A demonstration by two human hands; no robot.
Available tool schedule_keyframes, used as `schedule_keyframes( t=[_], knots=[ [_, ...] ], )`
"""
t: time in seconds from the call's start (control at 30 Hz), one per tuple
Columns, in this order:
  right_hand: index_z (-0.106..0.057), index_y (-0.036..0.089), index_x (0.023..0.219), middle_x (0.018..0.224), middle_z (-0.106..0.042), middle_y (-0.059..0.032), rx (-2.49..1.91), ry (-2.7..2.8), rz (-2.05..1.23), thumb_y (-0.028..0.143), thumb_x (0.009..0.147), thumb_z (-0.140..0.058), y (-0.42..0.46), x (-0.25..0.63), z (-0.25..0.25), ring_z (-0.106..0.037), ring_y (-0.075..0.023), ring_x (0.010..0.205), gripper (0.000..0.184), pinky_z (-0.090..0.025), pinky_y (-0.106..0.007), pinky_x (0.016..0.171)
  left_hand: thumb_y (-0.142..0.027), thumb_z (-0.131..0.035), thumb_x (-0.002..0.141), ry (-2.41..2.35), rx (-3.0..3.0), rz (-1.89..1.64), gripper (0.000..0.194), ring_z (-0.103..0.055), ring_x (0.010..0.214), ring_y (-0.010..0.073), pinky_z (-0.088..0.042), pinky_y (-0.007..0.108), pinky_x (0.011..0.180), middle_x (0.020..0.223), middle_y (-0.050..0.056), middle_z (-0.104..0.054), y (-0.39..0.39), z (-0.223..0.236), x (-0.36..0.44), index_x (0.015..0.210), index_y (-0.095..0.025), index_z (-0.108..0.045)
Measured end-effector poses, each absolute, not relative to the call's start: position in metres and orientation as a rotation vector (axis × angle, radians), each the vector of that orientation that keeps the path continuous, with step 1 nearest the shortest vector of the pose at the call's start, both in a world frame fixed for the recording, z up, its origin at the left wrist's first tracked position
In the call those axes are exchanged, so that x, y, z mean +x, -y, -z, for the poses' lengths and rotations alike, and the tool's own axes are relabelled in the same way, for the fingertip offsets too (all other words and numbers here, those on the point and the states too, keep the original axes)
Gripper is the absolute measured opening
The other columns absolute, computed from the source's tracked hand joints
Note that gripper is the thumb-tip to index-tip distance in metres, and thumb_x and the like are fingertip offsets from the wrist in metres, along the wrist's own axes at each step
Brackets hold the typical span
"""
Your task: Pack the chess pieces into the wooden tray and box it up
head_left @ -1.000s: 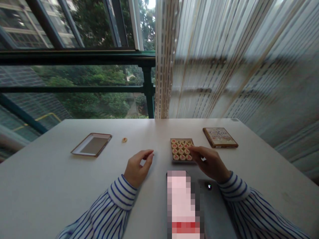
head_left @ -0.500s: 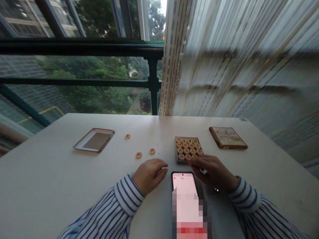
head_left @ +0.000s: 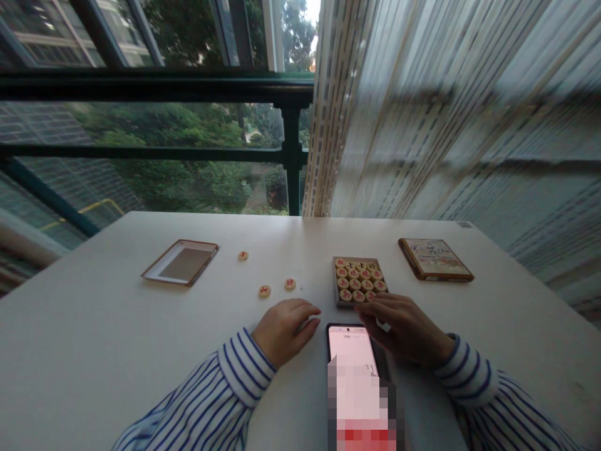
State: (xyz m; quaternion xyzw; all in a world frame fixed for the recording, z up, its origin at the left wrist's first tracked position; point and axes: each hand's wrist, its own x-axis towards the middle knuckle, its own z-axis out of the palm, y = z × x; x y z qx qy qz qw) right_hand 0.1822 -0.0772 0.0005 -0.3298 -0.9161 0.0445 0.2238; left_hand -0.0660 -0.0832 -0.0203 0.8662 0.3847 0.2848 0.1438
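My left hand [head_left: 286,329] rests palm down on the white table [head_left: 94,351], fingers loosely curled, nothing seen in it. My right hand [head_left: 404,326] lies flat just below a small tray of round wooden chess pieces [head_left: 359,280], fingers stretched toward its near edge and over the top of a lit phone [head_left: 352,351]. Three loose pieces lie on the table: one [head_left: 264,291] and another [head_left: 290,284] just above my left hand, a third [head_left: 243,255] farther back.
An empty brown box half [head_left: 181,262] sits at the left. A printed box lid [head_left: 434,258] lies at the right. A window railing [head_left: 154,84] and striped curtain [head_left: 446,106] stand behind the table's far edge.
My left hand dropped from a raised pinch to rest on the table, and two loose pieces now lie above it. The view shifted slightly; the phone screen came into sight.
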Motion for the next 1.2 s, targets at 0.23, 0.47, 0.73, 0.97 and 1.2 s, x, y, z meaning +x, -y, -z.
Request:
schedule_keyframes(
  t=[0.23,0.47,0.73,0.97,1.2],
  knots=[
    [-0.058,0.016,0.091,0.068,-0.060,-0.0026,-0.916,2.510,-0.129,0.018,0.083,-0.046,0.077,0.183,-0.001,-0.051,-0.0108,0.061,0.015,-0.037,-0.024,0.057,-0.022,-0.047,0.082,-1.125,2.504,-0.933,0.018,-0.061,0.080,0.0168,-0.051,0.033,0.073,0.087,0.007,-0.067,0.082,0.022,-0.069,0.093,-0.015,-0.060],
    [-0.057,0.016,0.092,0.068,-0.059,-0.0035,-0.944,2.464,-0.072,0.016,0.083,-0.047,0.071,0.185,-0.003,-0.052,-0.0126,0.063,0.014,-0.039,-0.026,0.060,-0.023,-0.050,0.081,-1.210,2.478,-1.127,0.018,-0.061,0.079,0.0152,-0.050,0.031,0.075,0.087,0.007,-0.066,0.070,0.010,-0.083,0.094,-0.016,-0.060],
    [-0.057,0.017,0.093,0.073,-0.060,-0.0047,-0.963,2.418,-0.054,0.017,0.082,-0.049,0.064,0.183,-0.009,-0.054,-0.0143,0.068,0.014,-0.042,-0.028,0.064,-0.026,-0.050,0.081,-1.423,2.367,-1.174,0.019,-0.060,0.073,0.0132,-0.050,0.026,0.070,0.085,0.006,-0.064,0.057,0.006,-0.126,0.094,-0.014,-0.059],
    [-0.058,0.018,0.096,0.083,-0.063,-0.0077,-0.961,2.504,0.048,0.022,0.083,-0.047,0.055,0.161,-0.026,-0.056,-0.0173,0.076,0.017,-0.044,-0.032,0.069,-0.034,-0.052,0.078,-1.604,2.334,-1.120,0.027,-0.061,0.078,0.0165,-0.051,0.032,0.074,0.090,0.007,-0.065,0.049,0.021,-0.147,0.098,-0.016,-0.059],
    [-0.059,0.017,0.103,0.094,-0.064,-0.0103,-1.025,2.631,0.127,0.025,0.084,-0.047,0.048,0.119,-0.050,-0.056,-0.0196,0.087,0.024,-0.042,-0.034,0.075,-0.035,-0.054,0.076,-1.575,2.447,-0.990,0.033,-0.059,0.094,0.0212,-0.047,0.037,0.085,0.099,0.010,-0.065,0.047,0.030,-0.145,0.100,-0.014,-0.060]
  ],
)
